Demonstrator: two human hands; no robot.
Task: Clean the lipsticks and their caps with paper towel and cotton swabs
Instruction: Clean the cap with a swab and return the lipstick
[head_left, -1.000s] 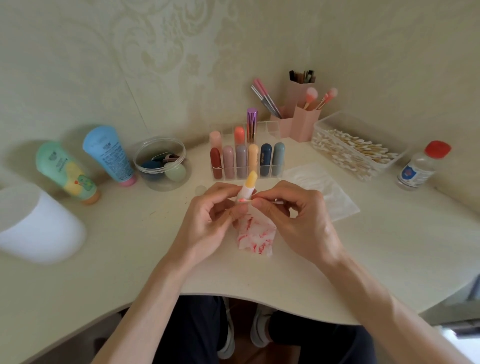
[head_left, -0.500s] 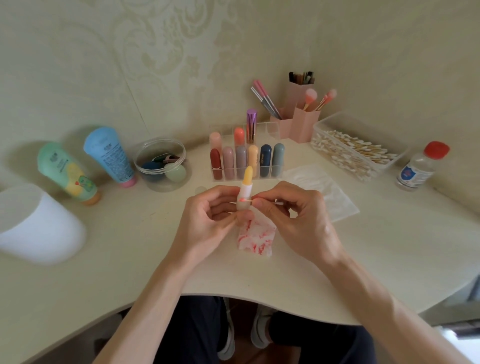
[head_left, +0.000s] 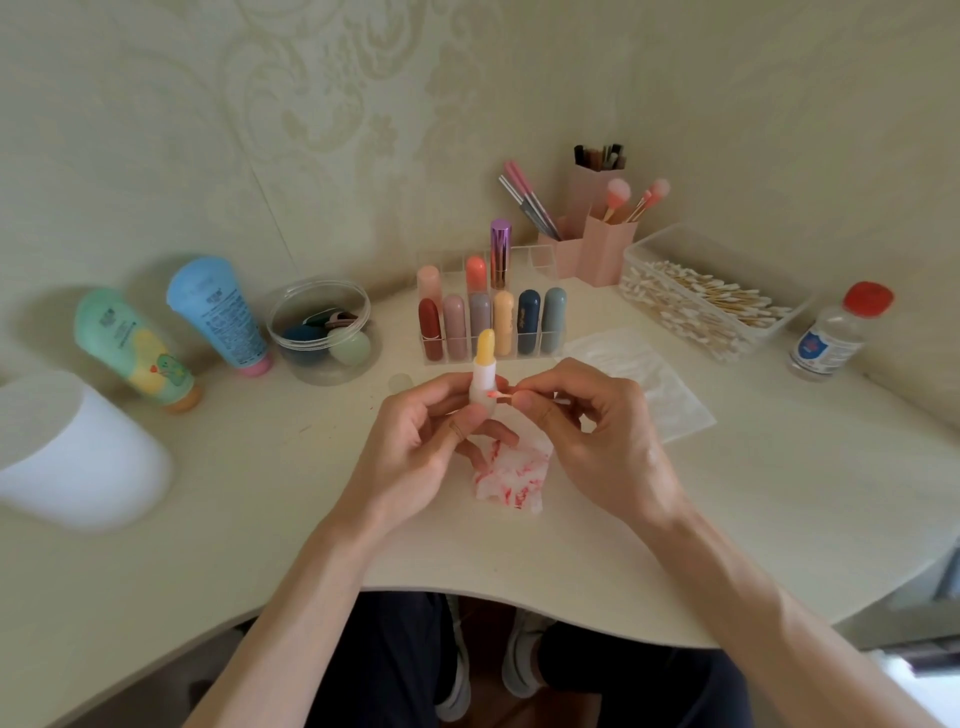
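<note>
Near centre, above the surface (head_left: 260, 499), we see the left hand (head_left: 431, 447) grasping a lipstick (head_left: 483, 371) by its white barrel, upright, with the yellow stick exposed at the top. The right hand (head_left: 597, 436) pinches a swab (head_left: 501, 396) between thumb and forefinger. The swab lies roughly level, and its pink-stained tip touches the right side of the barrel.

Just below both hands, a crumpled towel (head_left: 514, 480) streaked with red lies flat on the surface. A clean sheet (head_left: 660, 384) lies to the right, partly hidden by the right hand.

Farther back we note a clear rack (head_left: 431, 359) holding capped lipsticks in two rows, red, pink, grey, peach, navy and teal in front. Right of it stand pink brush cups (head_left: 602, 244) and a clear box (head_left: 641, 252) of swabs. A red-capped bottle (head_left: 831, 338) stands far right.

At left are a jar (head_left: 324, 364) of sponges and two tubes, blue (head_left: 218, 312) and green (head_left: 130, 345), leaning against the wall. A white container (head_left: 67, 452) is at the left edge.
</note>
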